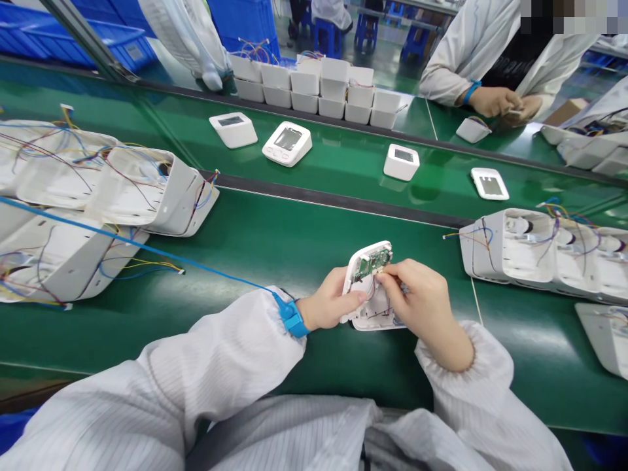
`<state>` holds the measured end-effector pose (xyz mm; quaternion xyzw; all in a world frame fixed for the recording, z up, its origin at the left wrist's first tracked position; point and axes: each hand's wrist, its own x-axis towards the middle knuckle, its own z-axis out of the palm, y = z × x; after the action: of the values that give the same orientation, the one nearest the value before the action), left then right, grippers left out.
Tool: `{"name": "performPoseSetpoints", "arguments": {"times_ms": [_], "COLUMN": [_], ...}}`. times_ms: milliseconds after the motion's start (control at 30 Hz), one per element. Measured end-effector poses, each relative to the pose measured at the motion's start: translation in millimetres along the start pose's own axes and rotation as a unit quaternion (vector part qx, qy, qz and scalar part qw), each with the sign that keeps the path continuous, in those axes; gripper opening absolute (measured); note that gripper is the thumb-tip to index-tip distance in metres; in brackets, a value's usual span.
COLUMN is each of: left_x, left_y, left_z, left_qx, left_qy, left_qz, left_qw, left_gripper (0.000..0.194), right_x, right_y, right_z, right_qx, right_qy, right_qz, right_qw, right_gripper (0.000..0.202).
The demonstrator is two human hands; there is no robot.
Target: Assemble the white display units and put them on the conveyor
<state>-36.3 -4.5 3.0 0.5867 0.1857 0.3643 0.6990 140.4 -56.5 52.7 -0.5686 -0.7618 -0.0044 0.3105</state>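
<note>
My left hand (330, 301) grips the left edge of a white front cover (351, 269), which is tilted up with a green circuit board (369, 263) showing on its inner side. Thumb and forefinger of my right hand (422, 297) are pinched together at the board's lower right edge, where thin wires run; what lies between the fingertips is too small to make out. Below the cover, a white rear housing (375, 320) rests on the green bench (275, 242), partly hidden by my right hand. A blue strap circles my left wrist.
Open white housings with loose wires lie in stacks at the left (167, 196) and right (490, 255). Several finished-looking white devices (288, 144) sit on the belt beyond the dark rail (314, 201). A blue cord (196, 261) crosses from the left. Across the belt, a person's hands (500, 104) work.
</note>
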Motion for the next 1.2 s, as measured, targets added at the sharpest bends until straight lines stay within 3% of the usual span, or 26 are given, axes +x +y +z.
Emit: {"name": "performPoseSetpoints", "arguments": {"times_ms": [233,300,400,467,667,767,867,967,1033,1100,1200], "left_x": [-3.5,-4.8,-6.3,-6.7,-6.3,-5.6,-2.1,5.6,12.5,19.1,24.9], "left_y": [-0.6,0.7,3.2,4.6,5.4,5.9,8.0,10.4,11.8,12.6,13.1], "left_z": [1.6,2.4,3.4,3.7,3.5,4.7,3.4,-6.1,-16.9,-27.5,-34.0], "left_qx": [-0.074,-0.104,-0.146,-0.16,-0.155,-0.161,-0.147,-0.071,0.01,0.074,0.127], "left_qy": [0.013,0.0,-0.013,-0.019,-0.01,-0.011,-0.02,-0.048,-0.059,-0.006,0.104], "left_qz": [-0.053,-0.065,-0.085,-0.095,-0.105,-0.099,-0.091,-0.055,-0.006,0.055,0.093], "left_qw": [0.996,0.992,0.986,0.982,0.982,0.982,0.985,0.995,0.998,0.996,0.982], "left_gripper": [0.05,0.051,0.052,0.053,0.054,0.051,0.052,0.055,0.062,0.073,0.078], "right_x": [2.8,4.1,4.7,4.0,1.4,1.6,2.6,3.2,3.0,2.9,3.9], "right_y": [5.1,10.6,18.5,21.1,15.7,12.2,12.0,13.8,14.9,14.8,11.9], "right_z": [3.9,3.4,2.2,1.8,2.4,2.3,1.2,-2.8,-6.7,-9.8,-8.3], "right_qx": [0.007,0.039,0.071,0.06,0.0,0.009,0.07,0.154,0.191,0.215,0.17], "right_qy": [0.085,0.102,0.058,0.038,0.07,0.063,0.052,0.033,0.037,0.062,0.087], "right_qz": [0.024,0.012,-0.044,-0.07,-0.071,-0.052,0.01,0.085,0.106,0.085,-0.043], "right_qw": [0.996,0.994,0.995,0.995,0.995,0.997,0.996,0.984,0.975,0.971,0.981], "right_gripper": [0.016,0.031,0.052,0.049,0.045,0.043,0.045,0.053,0.045,0.028,0.014]}}
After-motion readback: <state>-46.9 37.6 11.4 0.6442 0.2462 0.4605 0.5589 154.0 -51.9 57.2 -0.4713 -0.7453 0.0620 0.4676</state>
